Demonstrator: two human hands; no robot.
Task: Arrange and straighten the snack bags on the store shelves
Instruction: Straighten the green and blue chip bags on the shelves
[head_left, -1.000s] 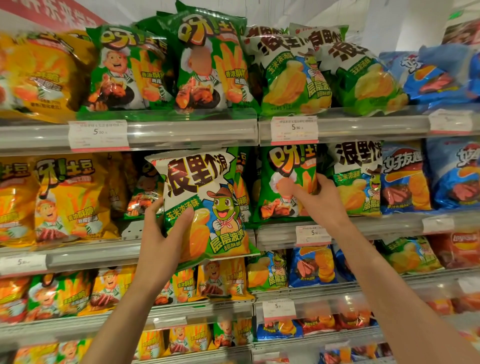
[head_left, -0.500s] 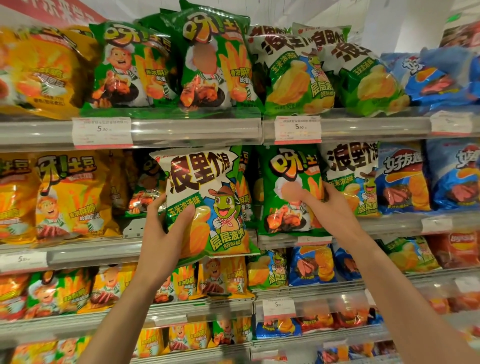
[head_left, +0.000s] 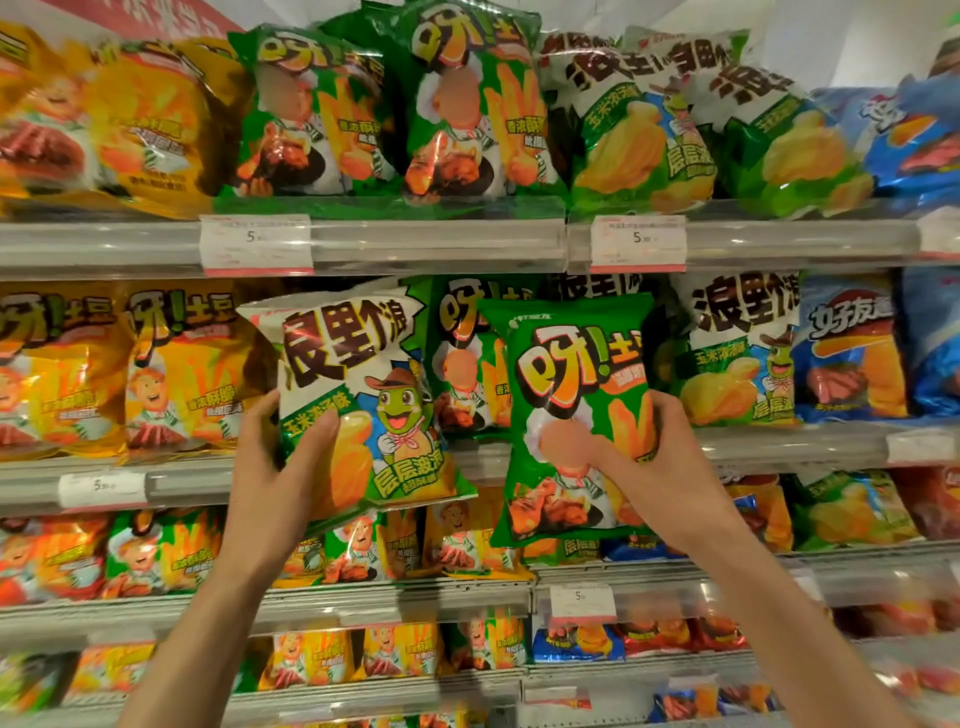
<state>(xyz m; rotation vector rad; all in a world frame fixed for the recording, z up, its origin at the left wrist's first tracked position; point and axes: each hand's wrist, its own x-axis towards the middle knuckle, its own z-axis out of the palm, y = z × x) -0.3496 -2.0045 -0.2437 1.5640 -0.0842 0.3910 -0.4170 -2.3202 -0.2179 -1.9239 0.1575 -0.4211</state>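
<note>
Right hand (head_left: 670, 462) now pulled green fries bag (head_left: 576, 415) off shelf; left hand (head_left: 275, 467) grips corn-chip bag (head_left: 358, 400). Risk: neighbouring bags topple into gap.

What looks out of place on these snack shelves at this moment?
Two bags are off the middle shelf: the left hand holds a tilted white-and-green frog bag, and the right hand holds a green fries bag. Top-shelf bags lean unevenly.

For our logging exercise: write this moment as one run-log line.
left hand: holds white-green frog bag | right hand: holds green chef bag | both bags: off the middle shelf
</note>
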